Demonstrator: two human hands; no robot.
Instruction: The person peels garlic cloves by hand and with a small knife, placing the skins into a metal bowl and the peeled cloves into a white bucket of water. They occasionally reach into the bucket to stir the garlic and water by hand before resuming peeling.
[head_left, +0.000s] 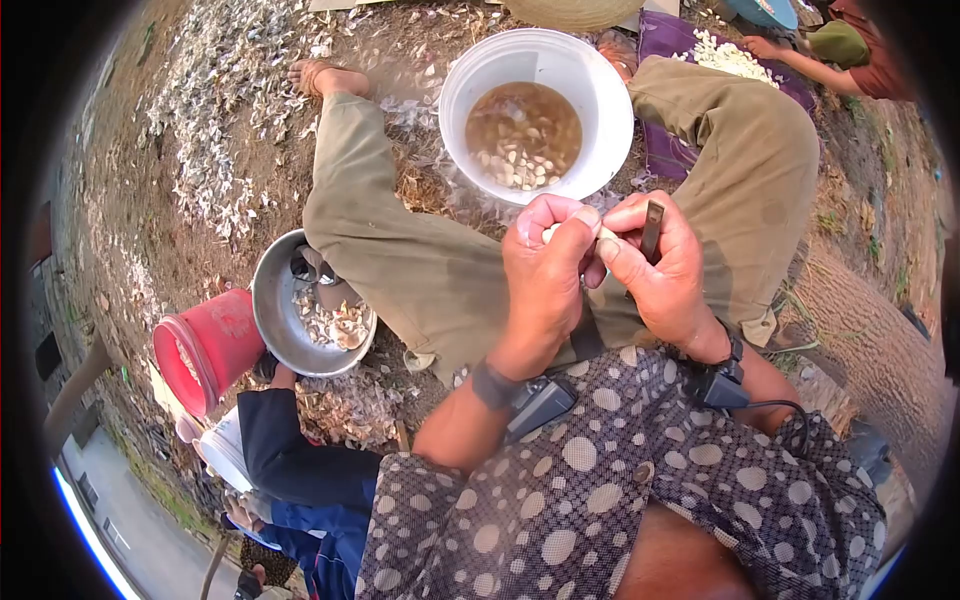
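My left hand (545,270) is closed, its thumb and fingers pinching a pale garlic clove (604,233) that shows only in part. Against the same clove press the thumb and fingers of my right hand (660,275). A small dark knife handle (652,230) stands up out of my right fist; its blade is hidden. Just beyond both hands, a white bucket (455,110) holds brownish water with many peeled cloves (520,168) in it.
At left stand a metal bowl (268,300) with unpeeled cloves and a red bucket (222,335). Papery skins (215,180) litter the ground. A person in blue (310,540) sits at lower left. Another person's arm (815,70) reaches toward cloves on a purple cloth (668,148). A log (870,330) lies right.
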